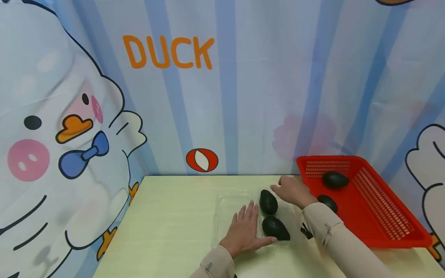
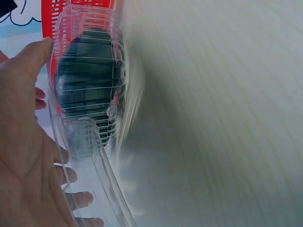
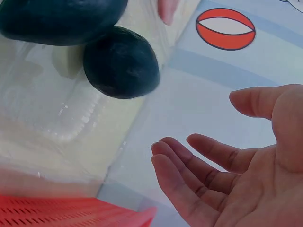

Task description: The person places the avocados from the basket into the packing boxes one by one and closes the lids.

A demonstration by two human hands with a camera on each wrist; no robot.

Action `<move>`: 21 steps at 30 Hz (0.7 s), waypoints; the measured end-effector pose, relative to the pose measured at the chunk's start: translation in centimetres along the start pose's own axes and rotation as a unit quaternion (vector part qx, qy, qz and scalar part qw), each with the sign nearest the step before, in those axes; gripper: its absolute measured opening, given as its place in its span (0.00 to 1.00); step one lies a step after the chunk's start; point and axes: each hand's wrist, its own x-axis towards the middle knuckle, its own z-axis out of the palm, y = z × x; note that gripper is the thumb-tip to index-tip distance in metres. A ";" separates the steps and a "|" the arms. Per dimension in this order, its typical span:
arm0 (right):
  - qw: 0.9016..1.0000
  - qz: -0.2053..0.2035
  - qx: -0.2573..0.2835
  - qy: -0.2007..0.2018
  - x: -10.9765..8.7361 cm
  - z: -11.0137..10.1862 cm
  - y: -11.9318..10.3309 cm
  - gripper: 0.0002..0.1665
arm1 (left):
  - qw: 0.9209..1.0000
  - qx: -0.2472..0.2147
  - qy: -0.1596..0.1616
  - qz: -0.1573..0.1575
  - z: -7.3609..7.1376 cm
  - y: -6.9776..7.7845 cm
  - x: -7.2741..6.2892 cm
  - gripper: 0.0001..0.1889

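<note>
A clear plastic clamshell box (image 1: 222, 210) lies opened out on the table with two dark green avocados, one farther back (image 1: 268, 202) and one nearer (image 1: 276, 228), in its right half. My left hand (image 1: 243, 231) rests on the box with fingers spread, its thumb reaching beside the nearer avocado. In the left wrist view, an avocado (image 2: 90, 71) shows through the ribbed plastic wall, and the left thumb is at the box's edge. Holding nothing, my right hand (image 3: 236, 161) hovers between the box and the red basket, fingers loosely bent and thumb apart.
On the right side stands a red plastic basket (image 1: 375, 208) with perforated walls. Inside it are two more avocados, one at the back (image 1: 335, 180) and one (image 1: 327, 202) partly behind the right sleeve. A printed duck curtain (image 1: 253, 96) hangs behind the pale table (image 1: 167, 231).
</note>
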 end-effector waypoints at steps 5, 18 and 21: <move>1.000 0.006 0.010 -0.007 -0.9 -1.2 0.2 0.31 | 1.000 -0.008 0.000 0.002 -0.1 -0.1 0.0 0.63; 1.000 0.017 0.015 0.019 -3.0 -4.3 2.1 0.30 | 1.000 -0.004 0.006 0.004 0.3 -0.1 0.2 0.63; 0.999 0.020 0.020 0.025 -3.5 -4.8 3.0 0.28 | 1.000 -0.006 0.008 0.005 0.3 -0.1 0.2 0.63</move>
